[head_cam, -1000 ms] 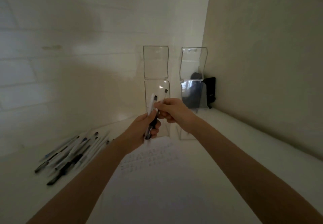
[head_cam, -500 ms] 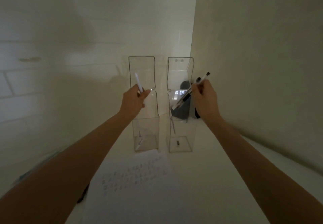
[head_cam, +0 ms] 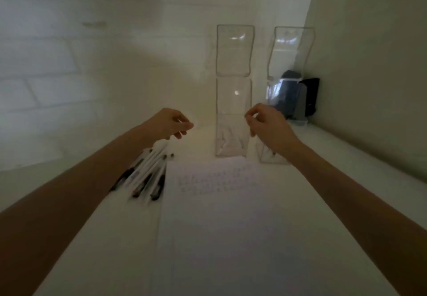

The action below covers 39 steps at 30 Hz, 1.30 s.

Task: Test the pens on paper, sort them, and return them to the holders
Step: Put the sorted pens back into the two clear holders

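Left hand [head_cam: 169, 122] hovers over the loose pens [head_cam: 147, 173], right hand [head_cam: 269, 128] before the right holder [head_cam: 290, 53]; each grip released, fingers loosely curled.

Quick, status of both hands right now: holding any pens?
Left hand: open, fingers loosely curled, holds nothing.
Right hand: open, fingers loosely curled, holds nothing.

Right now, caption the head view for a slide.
Left hand and right hand hover empty before two clear holders, pens beside scribbled paper.
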Available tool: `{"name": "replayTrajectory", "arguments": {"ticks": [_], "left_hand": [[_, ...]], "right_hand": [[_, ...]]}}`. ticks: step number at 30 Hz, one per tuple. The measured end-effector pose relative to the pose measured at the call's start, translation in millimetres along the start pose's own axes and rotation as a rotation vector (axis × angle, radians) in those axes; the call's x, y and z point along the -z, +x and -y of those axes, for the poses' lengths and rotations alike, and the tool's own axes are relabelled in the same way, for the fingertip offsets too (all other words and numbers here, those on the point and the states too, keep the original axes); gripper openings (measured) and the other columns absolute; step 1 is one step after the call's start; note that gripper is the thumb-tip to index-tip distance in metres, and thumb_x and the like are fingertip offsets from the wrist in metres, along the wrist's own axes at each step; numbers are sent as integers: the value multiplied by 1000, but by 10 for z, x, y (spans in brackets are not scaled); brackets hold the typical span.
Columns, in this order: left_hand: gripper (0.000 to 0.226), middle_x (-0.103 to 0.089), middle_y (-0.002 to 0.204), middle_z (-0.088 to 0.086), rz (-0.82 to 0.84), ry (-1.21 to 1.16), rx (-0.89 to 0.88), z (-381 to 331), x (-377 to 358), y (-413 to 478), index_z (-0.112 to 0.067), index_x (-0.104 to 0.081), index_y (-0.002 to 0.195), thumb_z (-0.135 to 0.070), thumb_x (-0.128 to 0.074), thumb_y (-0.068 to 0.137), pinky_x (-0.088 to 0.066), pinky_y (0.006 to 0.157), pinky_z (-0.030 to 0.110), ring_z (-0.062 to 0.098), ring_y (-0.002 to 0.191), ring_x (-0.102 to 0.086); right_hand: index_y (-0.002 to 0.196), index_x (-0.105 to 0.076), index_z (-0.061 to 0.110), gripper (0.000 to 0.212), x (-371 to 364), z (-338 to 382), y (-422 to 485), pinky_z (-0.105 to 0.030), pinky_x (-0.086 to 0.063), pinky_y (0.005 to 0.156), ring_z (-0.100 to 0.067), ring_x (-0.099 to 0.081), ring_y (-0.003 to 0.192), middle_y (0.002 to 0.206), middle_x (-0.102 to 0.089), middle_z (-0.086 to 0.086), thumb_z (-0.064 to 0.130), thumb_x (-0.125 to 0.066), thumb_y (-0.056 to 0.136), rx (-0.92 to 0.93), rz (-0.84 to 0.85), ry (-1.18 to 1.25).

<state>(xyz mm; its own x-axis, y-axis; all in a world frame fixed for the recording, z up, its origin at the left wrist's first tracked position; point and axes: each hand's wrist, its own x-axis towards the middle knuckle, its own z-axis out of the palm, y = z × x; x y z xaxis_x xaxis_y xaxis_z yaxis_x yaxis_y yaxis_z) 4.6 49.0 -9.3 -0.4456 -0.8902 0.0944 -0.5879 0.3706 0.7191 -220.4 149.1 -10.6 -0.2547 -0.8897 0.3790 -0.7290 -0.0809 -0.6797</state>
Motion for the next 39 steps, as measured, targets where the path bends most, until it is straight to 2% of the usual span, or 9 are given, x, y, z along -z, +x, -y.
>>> {"name": "replayTrajectory", "arguments": {"ticks": [5, 9, 11, 14, 17, 22, 26, 34, 39], "left_hand": [[22, -62, 88, 3, 6, 128, 116, 626, 203, -276, -10, -62, 97, -26, -66, 84, -44, 69, 24, 18, 83, -60], [41, -53, 113, 12, -145, 315, 268, 1019, 262, -330, -11, -57, 111, -33, -69, 79, -41, 87, 33, 28, 105, -52], [49, -48, 122, 17, -141, 396, 326, 1133, 235, -355, -12, -52, 115, -39, -69, 78, -41, 91, 37, 32, 109, -48], [62, -37, 128, 19, -101, 520, 390, 1230, 188, -423, -11, -41, 125, -43, -67, 78, -39, 96, 44, 35, 117, -39], [71, -37, 130, 20, -68, 535, 426, 1354, 207, -459, -8, -37, 130, -48, -66, 78, -39, 97, 43, 36, 118, -40], [56, -46, 122, 17, -24, 528, 373, 1438, 244, -451, -11, -47, 120, -49, -60, 81, -41, 94, 40, 34, 112, -45], [43, -49, 115, 19, -21, 604, 349, 1425, 225, -408, -7, -55, 101, -45, -60, 82, -44, 88, 38, 34, 105, -48], [44, -52, 119, 15, 117, 715, 317, 1269, 248, -301, -3, -49, 114, -31, -63, 83, -39, 75, 29, 28, 108, -50], [34, -57, 118, 13, 111, 896, 241, 1233, 115, -262, -3, -53, 114, -24, -57, 87, -41, 81, 28, 27, 110, -51]], "right_hand": [[98, -60, 6, 18, -809, 346, -214, -22, -44, 54, -6, -54, 59, 84, -64, -8, 20, -50, 94, -12, 393, -62], [91, -61, -5, 25, -1392, 632, -265, -32, -44, 62, -22, -55, 69, 83, -62, -20, 18, -53, 93, -102, 516, -18], [77, -56, 3, 25, -1621, 758, -294, -28, -38, 67, -22, -53, 71, 79, -56, -13, 22, -53, 93, -108, 553, -57], [99, -61, 4, 26, -1929, 802, -300, -26, -39, 70, -29, -59, 95, 102, -60, -14, 27, -50, 92, -151, 540, -150], [96, -62, 8, 24, -2084, 796, -267, -25, -39, 63, -27, -60, 88, 98, -62, -10, 26, -48, 89, -184, 531, -221], [113, -62, 11, 29, -2023, 882, -179, -26, -41, 74, -24, -58, 102, 111, -61, -8, 25, -46, 93, -233, 641, -244], [110, -62, 12, 29, -2090, 866, -168, -25, -39, 72, -21, -58, 95, 111, -62, -6, 26, -47, 90, -278, 602, -219], [120, -58, 8, 32, -2061, 850, -150, -29, -42, 83, -23, -53, 99, 114, -57, -9, 19, -50, 91, -310, 658, -194], [109, -61, 8, 25, -2180, 808, -265, -30, -44, 80, -25, -59, 106, 116, -62, -9, 18, -44, 94, -252, 479, -367]]}}
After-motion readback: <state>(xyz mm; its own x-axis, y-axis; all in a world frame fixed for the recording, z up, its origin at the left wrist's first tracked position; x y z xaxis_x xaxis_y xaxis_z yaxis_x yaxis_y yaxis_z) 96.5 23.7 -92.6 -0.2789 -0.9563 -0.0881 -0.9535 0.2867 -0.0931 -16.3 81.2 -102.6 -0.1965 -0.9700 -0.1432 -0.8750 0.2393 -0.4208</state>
